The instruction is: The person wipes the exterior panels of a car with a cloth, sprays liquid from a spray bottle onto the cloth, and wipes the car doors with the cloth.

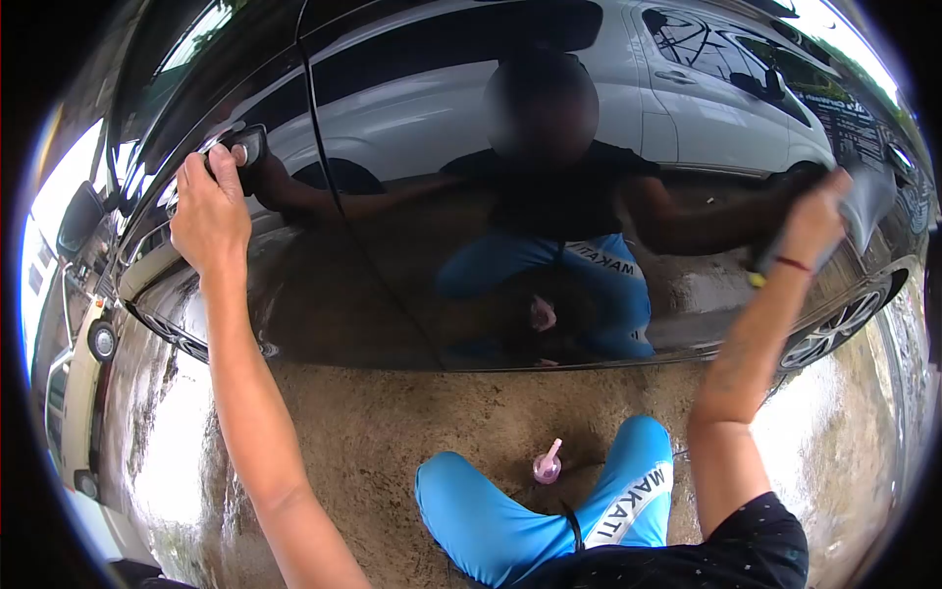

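Observation:
A glossy black car side (471,285) fills the space in front of me. At the left, my left hand (211,216) is raised to a door handle (253,147), its fingers curled over it. Off to the right, my right hand (816,226) presses a grey cloth (868,201) against the rear body panel above the wheel. That hand is blurred by motion, and its palm side is hidden. A small yellow edge (756,280) shows below the wrist; what it belongs to is unclear.
A pink bottle with a nozzle (548,465) stands on the wet concrete floor (363,432) between my knees. The car's wheel (834,329) is at the right. Other vehicles, including a cream one (86,393), stand at the far left. A white van is reflected in the paint.

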